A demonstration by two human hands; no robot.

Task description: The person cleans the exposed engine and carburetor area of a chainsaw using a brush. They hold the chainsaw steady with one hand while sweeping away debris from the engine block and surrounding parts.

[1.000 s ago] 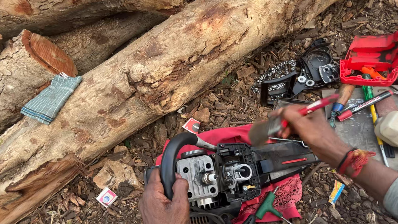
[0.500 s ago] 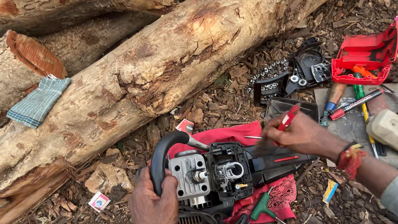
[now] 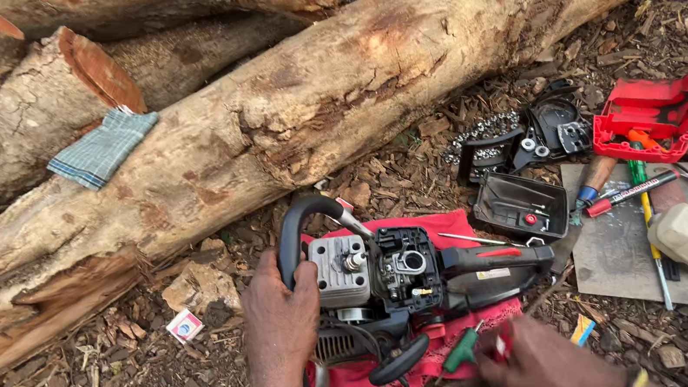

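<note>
Left hand (image 3: pixel 279 320) grips the black curved handle (image 3: pixel 299 221) of the opened chainsaw body (image 3: pixel 399 283); right hand (image 3: pixel 549 365), at 5 o'clock, clenches a green-handled screwdriver (image 3: pixel 461 351).

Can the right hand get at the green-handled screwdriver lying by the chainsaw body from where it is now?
Probably yes. The right hand sits right beside the green-handled screwdriver on the red cloth, with nothing between them. The left hand grips the chainsaw body, clear of that path.
</note>
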